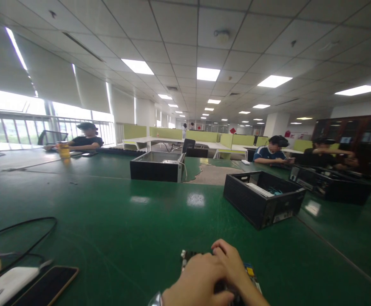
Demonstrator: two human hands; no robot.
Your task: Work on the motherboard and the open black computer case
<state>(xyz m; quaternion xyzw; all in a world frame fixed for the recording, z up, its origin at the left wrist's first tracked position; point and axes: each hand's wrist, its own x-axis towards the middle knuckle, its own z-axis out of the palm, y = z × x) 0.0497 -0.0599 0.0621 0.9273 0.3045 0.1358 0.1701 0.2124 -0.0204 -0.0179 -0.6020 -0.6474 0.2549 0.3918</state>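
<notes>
At the bottom of the head view, a circuit board with connectors (251, 272) shows around my hands on the green table. My left hand (196, 278), a watch at its wrist, is bent over the board with its back toward me. Its thumb shows, but its other fingertips are hidden. Crossing close beside it, my right hand (233, 263) has its fingers curled at the board's far side. Both hands look closed, and whatever lies between their fingers is covered. Much of the board's middle is hidden under them.
An open black computer case (247, 204) stands ahead right, another (155, 172) farther ahead, a third (335, 187) far right. A phone (49, 287), a white device (11, 282) and a black cable (41, 238) lie at left. Several people sit across the green table (115, 229).
</notes>
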